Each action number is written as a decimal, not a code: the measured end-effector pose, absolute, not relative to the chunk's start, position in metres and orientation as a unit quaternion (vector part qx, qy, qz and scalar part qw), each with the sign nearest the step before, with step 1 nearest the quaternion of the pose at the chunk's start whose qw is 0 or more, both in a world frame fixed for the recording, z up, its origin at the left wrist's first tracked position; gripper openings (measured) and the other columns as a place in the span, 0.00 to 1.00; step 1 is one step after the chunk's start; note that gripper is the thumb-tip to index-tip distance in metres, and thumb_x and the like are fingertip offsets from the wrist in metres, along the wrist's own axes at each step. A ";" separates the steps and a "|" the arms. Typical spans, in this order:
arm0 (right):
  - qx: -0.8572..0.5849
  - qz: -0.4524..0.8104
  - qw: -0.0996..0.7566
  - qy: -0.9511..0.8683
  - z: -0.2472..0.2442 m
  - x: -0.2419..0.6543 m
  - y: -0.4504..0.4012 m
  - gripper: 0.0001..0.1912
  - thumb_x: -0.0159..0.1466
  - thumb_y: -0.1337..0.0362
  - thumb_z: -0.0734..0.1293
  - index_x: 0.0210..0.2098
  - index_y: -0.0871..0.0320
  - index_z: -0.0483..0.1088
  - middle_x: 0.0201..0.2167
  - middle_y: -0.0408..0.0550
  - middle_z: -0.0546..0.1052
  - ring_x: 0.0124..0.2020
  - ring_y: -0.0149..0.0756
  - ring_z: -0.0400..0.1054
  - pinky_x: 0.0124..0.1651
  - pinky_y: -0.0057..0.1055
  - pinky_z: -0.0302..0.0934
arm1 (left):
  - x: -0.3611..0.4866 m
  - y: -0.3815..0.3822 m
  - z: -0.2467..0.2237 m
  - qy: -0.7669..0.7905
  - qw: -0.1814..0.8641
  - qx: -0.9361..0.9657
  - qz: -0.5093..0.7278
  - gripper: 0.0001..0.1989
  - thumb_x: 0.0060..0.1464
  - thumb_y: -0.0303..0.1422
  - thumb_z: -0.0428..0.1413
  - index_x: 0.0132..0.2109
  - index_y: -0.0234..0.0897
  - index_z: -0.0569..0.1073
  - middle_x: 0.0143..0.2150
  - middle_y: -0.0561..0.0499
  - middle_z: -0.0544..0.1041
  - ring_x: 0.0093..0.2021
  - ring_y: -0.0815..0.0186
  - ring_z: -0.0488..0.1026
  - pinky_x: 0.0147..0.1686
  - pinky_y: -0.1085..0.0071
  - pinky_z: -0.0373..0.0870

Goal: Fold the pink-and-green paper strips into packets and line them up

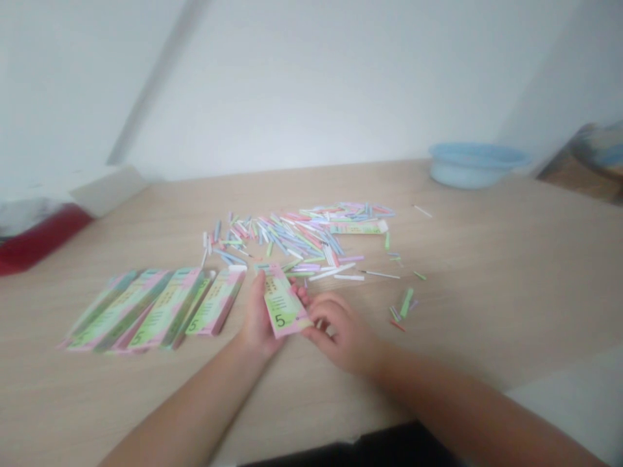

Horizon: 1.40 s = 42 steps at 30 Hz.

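A slim green and pink cardboard box (285,303) with a "5" printed on it rests in my left hand (257,318), whose fingers wrap round its side and underside. My right hand (341,327) pinches the lower right corner of the same box between thumb and fingers. Just left of my left hand lies another such box (217,303). Farther left, several matching boxes (165,308) lie side by side, some overlapping. Beyond my hands spreads a loose pile of pastel-coloured thin sticks or pens (292,235), too blurred to tell which.
One more box (357,227) lies at the pile's right side. Small green scraps (405,303) and a thin brush-like stick (379,274) are scattered to the right on the wooden table (487,279). A light blue basin (474,168) stands back right. A red object (46,237) is at the left edge.
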State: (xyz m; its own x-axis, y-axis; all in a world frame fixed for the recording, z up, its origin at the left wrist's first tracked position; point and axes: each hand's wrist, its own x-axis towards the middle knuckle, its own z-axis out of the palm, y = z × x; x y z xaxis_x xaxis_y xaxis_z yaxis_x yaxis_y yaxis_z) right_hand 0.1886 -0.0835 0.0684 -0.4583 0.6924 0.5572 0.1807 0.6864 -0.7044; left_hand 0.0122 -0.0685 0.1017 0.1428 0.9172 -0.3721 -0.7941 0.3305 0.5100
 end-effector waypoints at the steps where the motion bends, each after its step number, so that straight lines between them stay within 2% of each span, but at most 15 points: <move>1: -0.279 0.261 0.438 -0.813 0.070 0.189 -0.084 0.04 0.69 0.63 0.70 0.41 0.56 0.72 0.45 0.50 0.75 0.46 0.37 0.73 0.47 0.35 0.72 | 0.012 -0.068 0.101 0.322 0.740 0.092 0.583 0.28 0.65 0.53 0.47 0.39 0.30 0.76 0.30 0.42 0.77 0.31 0.57 0.77 0.33 0.62 0.79; 4: -0.285 0.217 0.421 -0.833 0.073 0.189 -0.086 0.03 0.71 0.64 0.67 0.43 0.55 0.73 0.45 0.51 0.76 0.50 0.39 0.72 0.56 0.39 0.69 | 0.012 -0.068 0.098 0.320 0.720 0.092 0.609 0.28 0.66 0.53 0.48 0.39 0.31 0.76 0.31 0.41 0.78 0.33 0.57 0.78 0.35 0.61 0.79; 8: -0.262 0.197 0.418 -0.847 0.072 0.190 -0.086 0.07 0.73 0.66 0.65 0.47 0.56 0.74 0.47 0.52 0.77 0.55 0.40 0.72 0.59 0.38 0.68 | 0.010 -0.068 0.096 0.314 0.704 0.101 0.628 0.28 0.66 0.53 0.46 0.39 0.31 0.76 0.31 0.41 0.77 0.32 0.57 0.78 0.33 0.62 0.79; 13: -0.221 0.160 0.403 -0.873 0.068 0.192 -0.082 0.13 0.74 0.70 0.59 0.49 0.56 0.75 0.46 0.52 0.77 0.56 0.39 0.71 0.58 0.37 0.69 | 0.010 -0.068 0.097 0.317 0.709 0.101 0.622 0.26 0.65 0.52 0.48 0.39 0.31 0.76 0.30 0.42 0.77 0.30 0.58 0.77 0.31 0.63 0.78; 18: -0.209 0.127 0.400 -0.883 0.065 0.193 -0.080 0.13 0.74 0.70 0.59 0.49 0.57 0.74 0.45 0.52 0.78 0.56 0.39 0.72 0.59 0.38 0.69 | 0.010 -0.068 0.098 0.314 0.711 0.110 0.620 0.26 0.65 0.50 0.48 0.37 0.31 0.76 0.29 0.42 0.77 0.30 0.58 0.78 0.31 0.64 0.78; 23: -0.190 0.101 0.400 -0.891 0.061 0.192 -0.080 0.15 0.73 0.72 0.59 0.54 0.58 0.72 0.48 0.55 0.78 0.59 0.41 0.69 0.61 0.41 0.69 | 0.006 -0.068 0.097 0.314 0.711 0.103 0.620 0.27 0.66 0.51 0.46 0.39 0.30 0.76 0.30 0.41 0.77 0.30 0.58 0.78 0.31 0.64 0.78; 29: -0.201 0.120 0.422 -0.876 0.064 0.191 -0.082 0.15 0.73 0.72 0.58 0.51 0.58 0.74 0.46 0.54 0.77 0.58 0.40 0.70 0.60 0.36 0.69 | 0.007 -0.066 0.099 0.306 0.715 0.103 0.620 0.26 0.65 0.51 0.48 0.39 0.31 0.76 0.29 0.43 0.76 0.30 0.58 0.77 0.30 0.64 0.78; 33: -0.226 0.119 0.409 -0.876 0.065 0.192 -0.082 0.15 0.74 0.70 0.58 0.52 0.55 0.74 0.47 0.52 0.76 0.54 0.39 0.72 0.57 0.37 0.70 | 0.009 -0.066 0.100 0.313 0.710 0.111 0.621 0.25 0.65 0.51 0.48 0.38 0.31 0.76 0.28 0.44 0.76 0.30 0.58 0.77 0.31 0.64 0.78; 36: -0.222 0.122 0.409 -0.877 0.067 0.194 -0.081 0.15 0.74 0.70 0.58 0.51 0.57 0.75 0.46 0.53 0.77 0.53 0.38 0.72 0.56 0.37 0.70 | 0.009 -0.066 0.099 0.314 0.707 0.124 0.621 0.26 0.65 0.50 0.48 0.37 0.31 0.76 0.29 0.43 0.76 0.30 0.57 0.77 0.33 0.62 0.78; 42: -0.192 0.158 0.363 -0.898 0.075 0.198 -0.076 0.15 0.74 0.71 0.58 0.50 0.59 0.76 0.47 0.53 0.77 0.55 0.37 0.71 0.59 0.35 0.67 | 0.010 -0.066 0.097 0.322 0.706 0.127 0.618 0.25 0.65 0.50 0.49 0.36 0.31 0.76 0.28 0.43 0.76 0.30 0.57 0.77 0.33 0.61 0.79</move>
State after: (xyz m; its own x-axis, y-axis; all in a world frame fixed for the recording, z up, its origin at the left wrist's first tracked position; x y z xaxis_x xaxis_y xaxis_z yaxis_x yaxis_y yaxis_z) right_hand 0.1978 -0.0762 0.0746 -0.6627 0.4593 0.5915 0.2302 0.8765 -0.4228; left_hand 0.0099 -0.0660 0.0966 0.0287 0.9539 -0.2987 -0.7908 0.2044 0.5769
